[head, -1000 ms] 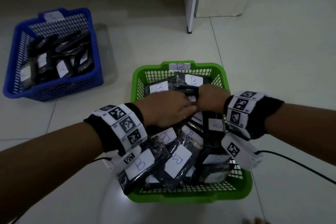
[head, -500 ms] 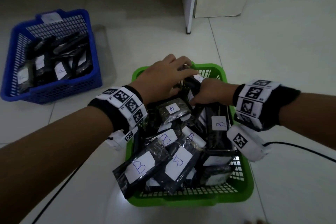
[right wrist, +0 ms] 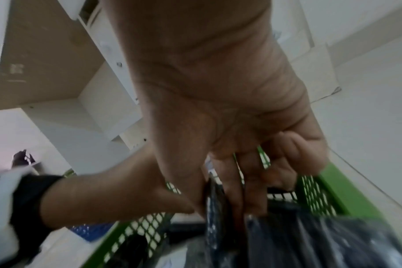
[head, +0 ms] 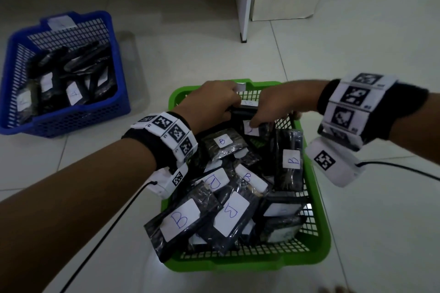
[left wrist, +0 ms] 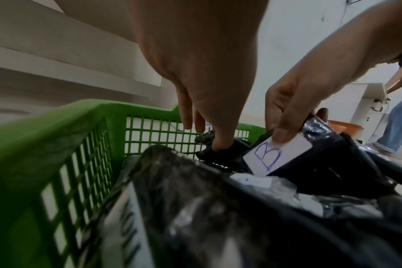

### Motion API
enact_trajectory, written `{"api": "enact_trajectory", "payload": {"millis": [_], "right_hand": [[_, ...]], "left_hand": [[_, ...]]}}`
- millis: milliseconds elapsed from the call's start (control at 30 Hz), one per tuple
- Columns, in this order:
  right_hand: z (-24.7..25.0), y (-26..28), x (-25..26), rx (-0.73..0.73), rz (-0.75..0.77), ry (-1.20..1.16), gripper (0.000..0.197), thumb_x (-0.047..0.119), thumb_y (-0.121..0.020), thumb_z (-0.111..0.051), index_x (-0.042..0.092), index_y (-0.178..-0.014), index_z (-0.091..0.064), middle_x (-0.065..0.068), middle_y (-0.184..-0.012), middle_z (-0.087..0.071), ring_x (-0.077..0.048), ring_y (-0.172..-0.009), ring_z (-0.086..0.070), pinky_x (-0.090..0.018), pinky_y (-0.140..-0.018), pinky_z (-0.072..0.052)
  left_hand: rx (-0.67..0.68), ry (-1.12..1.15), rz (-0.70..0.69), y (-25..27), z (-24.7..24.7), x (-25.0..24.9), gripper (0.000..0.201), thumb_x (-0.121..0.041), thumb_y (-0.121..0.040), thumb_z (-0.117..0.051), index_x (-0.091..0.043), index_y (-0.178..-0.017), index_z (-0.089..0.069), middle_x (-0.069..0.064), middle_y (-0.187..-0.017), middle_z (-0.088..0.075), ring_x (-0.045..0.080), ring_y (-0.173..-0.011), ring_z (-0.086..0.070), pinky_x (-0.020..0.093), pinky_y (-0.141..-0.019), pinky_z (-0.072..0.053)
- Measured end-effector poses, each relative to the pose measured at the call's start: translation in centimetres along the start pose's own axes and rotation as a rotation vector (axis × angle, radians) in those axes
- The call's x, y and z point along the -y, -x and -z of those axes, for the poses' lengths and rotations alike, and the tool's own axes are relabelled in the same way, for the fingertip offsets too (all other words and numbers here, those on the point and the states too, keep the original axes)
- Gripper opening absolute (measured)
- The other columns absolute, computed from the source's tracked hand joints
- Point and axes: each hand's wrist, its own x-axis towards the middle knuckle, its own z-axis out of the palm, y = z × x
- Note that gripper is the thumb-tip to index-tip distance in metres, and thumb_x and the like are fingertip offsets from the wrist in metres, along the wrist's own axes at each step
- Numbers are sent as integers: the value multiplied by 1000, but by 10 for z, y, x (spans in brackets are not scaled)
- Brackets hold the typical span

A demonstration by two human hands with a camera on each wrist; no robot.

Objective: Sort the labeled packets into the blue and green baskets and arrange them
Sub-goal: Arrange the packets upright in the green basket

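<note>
While a B packet is pinched by the right hand and a dark packet by the left hand, both are best filed upright, labels visible.

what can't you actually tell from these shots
- Letters on packets in the blue basket: head view, too small and dim.
- Tag on the green basket far rim: head view, mostly covered by the left hand.
- Whether the left hand grips a packet: left wrist view, fingers touch it, rest of grip hidden.
- Lower packets: buried under top ones.
</note>
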Motion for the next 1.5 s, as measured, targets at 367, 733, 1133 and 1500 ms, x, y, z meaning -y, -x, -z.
{"api": "enact_trajectory", "payload": {"millis": [367,733,1133,1500], "right_hand": [[61,15,-29,-74,31,-67,25,22,-105,-42,18,-120,-61,-6,-88,-61,-19,-74,-55,-31,-62,-50],[16,-9,-30,-304,201,251,21,7,-99,-43,3,-113,-58,-14,-113,-59,-33,-101,-57,-33,-81,-45],[-28,-32,-16,-521,376,-138,14,6,-95,-50,14,-104,-57,0,-83,-57,-18,-71,-55,-26,-60,-33],[-24,-35,19,-440,401,-424,26,19,-101,-50,7,-117,-66,-9,-114,-67,-24,-108,-61,-30,-94,-46]], "left_hand": [[217,-15,-166,-4,-5,1,24,-21,-92,-61,-19,-109,-77,11,-125,-58,29,-108,-61,31,-85,-48],[252,15,123,10,27,16,25,-32,-90,-64,-33,-113,-73,-4,-109,-71,21,-97,-65,33,-84,-52],[420,-210,160,30,8,20,26,-29,-98,-51,-13,-105,-71,10,-98,-68,29,-92,-66,38,-78,-55],[-26,-85,26,41,18,36,71,-55,-81,-72,-39,-144,-42,0,-102,-63,24,-94,-56,38,-74,-47]]}}
